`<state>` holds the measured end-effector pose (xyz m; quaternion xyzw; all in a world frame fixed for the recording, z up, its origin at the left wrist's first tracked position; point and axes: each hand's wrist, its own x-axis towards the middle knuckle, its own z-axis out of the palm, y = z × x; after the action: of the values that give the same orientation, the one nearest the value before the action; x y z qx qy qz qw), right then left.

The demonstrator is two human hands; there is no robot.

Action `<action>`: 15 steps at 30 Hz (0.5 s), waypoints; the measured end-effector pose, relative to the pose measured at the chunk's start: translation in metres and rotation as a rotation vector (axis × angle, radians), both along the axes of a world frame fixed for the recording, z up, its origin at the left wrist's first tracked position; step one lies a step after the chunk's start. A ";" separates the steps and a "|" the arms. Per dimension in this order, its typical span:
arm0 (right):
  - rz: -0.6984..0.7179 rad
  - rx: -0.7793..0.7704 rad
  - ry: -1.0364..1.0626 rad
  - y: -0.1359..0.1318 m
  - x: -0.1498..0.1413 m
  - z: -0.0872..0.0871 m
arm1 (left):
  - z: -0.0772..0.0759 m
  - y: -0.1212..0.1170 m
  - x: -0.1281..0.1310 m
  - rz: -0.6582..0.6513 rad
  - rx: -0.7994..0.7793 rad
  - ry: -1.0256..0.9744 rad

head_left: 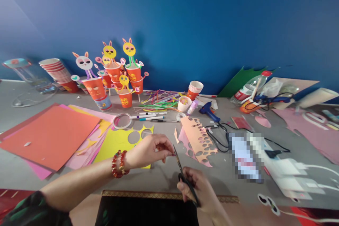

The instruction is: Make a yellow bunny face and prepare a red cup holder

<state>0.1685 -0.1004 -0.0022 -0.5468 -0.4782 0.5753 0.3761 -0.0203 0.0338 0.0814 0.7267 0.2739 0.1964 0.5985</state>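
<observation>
Over the front of the table, my right hand (194, 185) is wrapped round the black handles of a pair of scissors (178, 160), whose blades point up and to the left. My left hand (153, 148), with red bead bracelets (119, 164) at the wrist, pinches thumb and fingers together right at the blade tips. Whatever lies in that pinch is too small to make out. Behind and below the left hand is a yellow sheet (113, 144) with round holes. To its right lies a peach sheet (198, 141) with many cut-outs, on top of a pink one.
Orange paper (55, 134) tops a stack on the left. Paper cups with rabbit faces (125, 97) stand behind, near pipe cleaners (161, 102), markers (150, 117) and a tape roll (122, 121). On the right are a blue glue gun (209, 111), a bottle (251, 86) and a power strip (286, 176).
</observation>
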 end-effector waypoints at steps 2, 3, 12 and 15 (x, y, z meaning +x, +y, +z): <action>-0.007 0.001 0.000 0.000 0.000 -0.002 | 0.001 0.000 0.000 0.007 0.001 0.005; -0.013 0.005 -0.002 0.000 0.000 -0.003 | 0.001 -0.001 0.001 0.010 0.002 0.008; -0.031 0.011 -0.026 -0.001 0.000 -0.010 | 0.000 -0.001 0.001 0.004 0.007 0.013; -0.053 0.005 -0.010 -0.001 -0.001 -0.014 | -0.001 -0.002 0.001 0.015 -0.002 0.013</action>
<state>0.1672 -0.1011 -0.0166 -0.5613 -0.4667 0.5612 0.3901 -0.0193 0.0321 0.0806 0.7253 0.2835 0.1958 0.5960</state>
